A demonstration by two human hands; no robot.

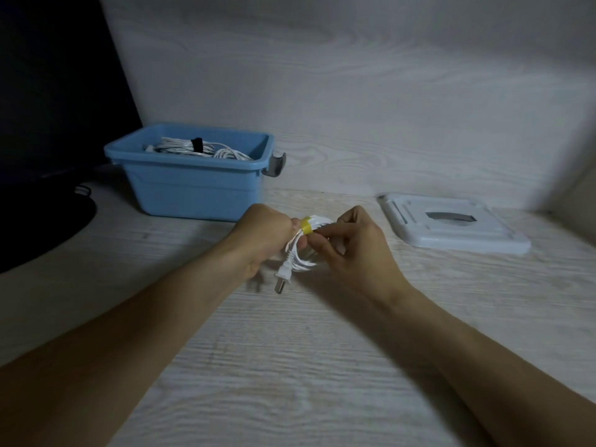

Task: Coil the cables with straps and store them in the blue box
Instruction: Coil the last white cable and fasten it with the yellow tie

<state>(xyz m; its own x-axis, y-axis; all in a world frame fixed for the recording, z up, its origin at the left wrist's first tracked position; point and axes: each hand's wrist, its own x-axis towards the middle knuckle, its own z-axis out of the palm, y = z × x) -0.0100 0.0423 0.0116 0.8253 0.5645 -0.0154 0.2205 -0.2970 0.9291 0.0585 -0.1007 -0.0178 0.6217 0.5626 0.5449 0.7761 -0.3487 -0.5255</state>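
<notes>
Both hands (267, 233) gripping coiled cable (306, 253), plug (283, 275) pointing down-left

Two bare forearms and hands, nothing worn

Both arms come into view uncovered from below the elbow down to the fingers: no sleeve, cuff, glove, watch, bracelet or ring shows on either. The left hand (264, 235) and the right hand (351, 243) are slim, with short, plain nails where any can be seen on the right fingers (337, 248). The dim light leaves finer detail hard to make out.
</notes>
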